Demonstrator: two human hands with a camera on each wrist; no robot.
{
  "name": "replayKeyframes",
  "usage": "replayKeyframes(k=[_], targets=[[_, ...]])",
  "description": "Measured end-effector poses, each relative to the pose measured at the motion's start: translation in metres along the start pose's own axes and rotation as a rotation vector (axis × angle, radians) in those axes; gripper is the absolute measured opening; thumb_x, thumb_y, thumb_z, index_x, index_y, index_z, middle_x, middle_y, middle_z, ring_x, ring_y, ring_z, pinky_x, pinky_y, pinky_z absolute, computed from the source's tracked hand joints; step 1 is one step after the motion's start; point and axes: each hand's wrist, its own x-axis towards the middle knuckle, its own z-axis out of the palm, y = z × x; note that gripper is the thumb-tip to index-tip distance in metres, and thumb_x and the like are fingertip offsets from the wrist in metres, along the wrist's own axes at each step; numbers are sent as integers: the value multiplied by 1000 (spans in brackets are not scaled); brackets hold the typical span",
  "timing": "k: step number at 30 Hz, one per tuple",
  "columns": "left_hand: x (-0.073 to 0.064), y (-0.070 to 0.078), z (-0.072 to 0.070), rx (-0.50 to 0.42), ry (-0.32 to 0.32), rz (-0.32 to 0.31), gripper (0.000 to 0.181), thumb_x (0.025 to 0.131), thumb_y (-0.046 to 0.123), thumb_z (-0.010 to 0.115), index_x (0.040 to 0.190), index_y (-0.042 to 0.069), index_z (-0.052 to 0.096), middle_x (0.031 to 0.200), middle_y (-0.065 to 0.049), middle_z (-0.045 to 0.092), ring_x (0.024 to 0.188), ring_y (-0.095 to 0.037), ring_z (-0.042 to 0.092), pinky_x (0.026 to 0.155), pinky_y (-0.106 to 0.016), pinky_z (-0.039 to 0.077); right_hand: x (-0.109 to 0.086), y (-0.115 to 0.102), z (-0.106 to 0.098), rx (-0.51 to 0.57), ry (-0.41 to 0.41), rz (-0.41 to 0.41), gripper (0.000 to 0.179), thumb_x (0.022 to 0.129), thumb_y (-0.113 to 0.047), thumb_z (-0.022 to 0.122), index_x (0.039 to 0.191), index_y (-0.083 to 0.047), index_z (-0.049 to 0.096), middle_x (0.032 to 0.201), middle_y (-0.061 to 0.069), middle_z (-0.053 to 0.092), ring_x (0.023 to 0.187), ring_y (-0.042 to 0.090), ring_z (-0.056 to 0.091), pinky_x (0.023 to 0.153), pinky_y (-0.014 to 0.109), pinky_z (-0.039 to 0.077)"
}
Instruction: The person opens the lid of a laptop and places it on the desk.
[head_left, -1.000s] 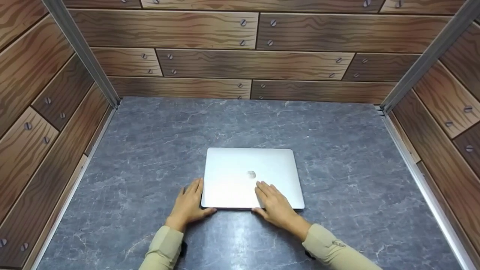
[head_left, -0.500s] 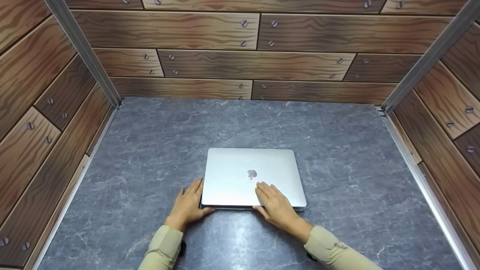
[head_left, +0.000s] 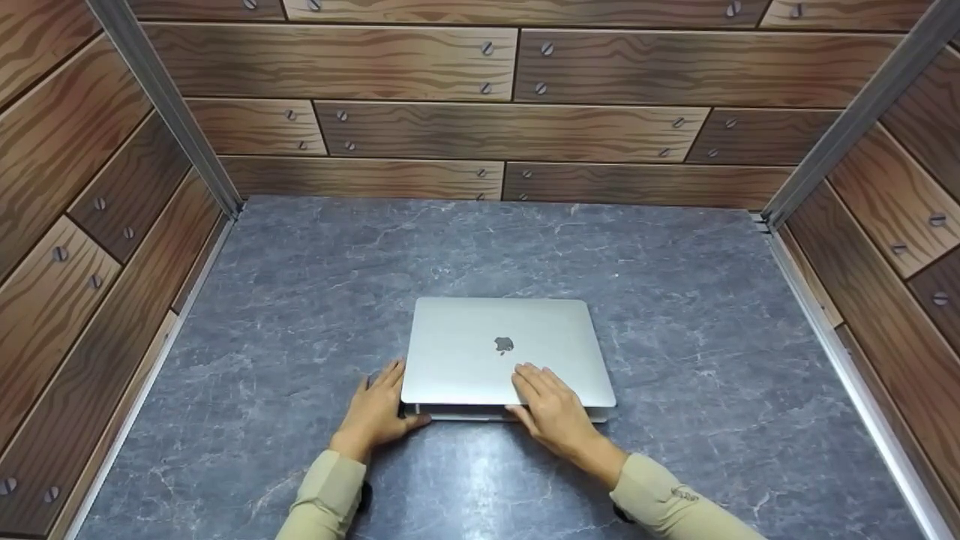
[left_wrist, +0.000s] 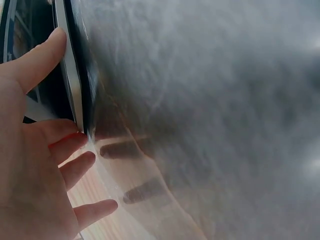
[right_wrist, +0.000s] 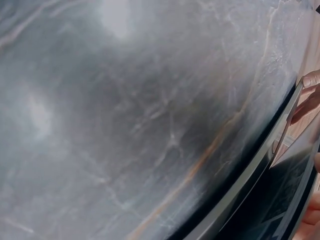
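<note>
A silver laptop [head_left: 454, 352] lies on the dark marbled table, its lid raised slightly at the front edge. Along the laptop's left side rests my left hand [head_left: 375, 409], fingers extended and thumb on the front edge of the base. The left wrist view shows that thumb touching the base's edge [left_wrist: 74, 82], with the fingers [left_wrist: 77, 167] spread near the corner. My right hand [head_left: 555, 412] pinches the lid's front edge, fingers flat on top and thumb beneath. In the right wrist view, the dark keyboard [right_wrist: 285, 200] shows in the gap under the lid.
The grey marbled tabletop [head_left: 322, 285] extends around the laptop. Wood-patterned walls [head_left: 510, 127] enclose the back and both sides, with metal posts [head_left: 169, 112] at the rear corners.
The lid's front edge has risen from the base under my right hand, opening a narrow gap. My left hand has stayed at the laptop's left front corner.
</note>
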Motion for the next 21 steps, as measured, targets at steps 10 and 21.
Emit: replayKeyframes(k=[10, 21], targets=[[3, 8, -1, 48, 30, 5, 93, 77, 55, 72, 144, -1, 41, 152, -20, 41, 143, -34, 39, 115, -64, 28, 5, 4, -2, -17, 57, -40, 44, 77, -32, 73, 108, -2, 69, 109, 14, 72, 101, 27, 70, 89, 40, 58], [1, 12, 2, 22, 40, -2, 91, 78, 49, 74, 146, 1, 38, 153, -22, 38, 144, -36, 36, 115, -67, 24, 11, 7, -5, -4, 94, -62, 39, 84, -34, 69, 104, -1, 70, 105, 14, 73, 96, 26, 71, 84, 39, 59]])
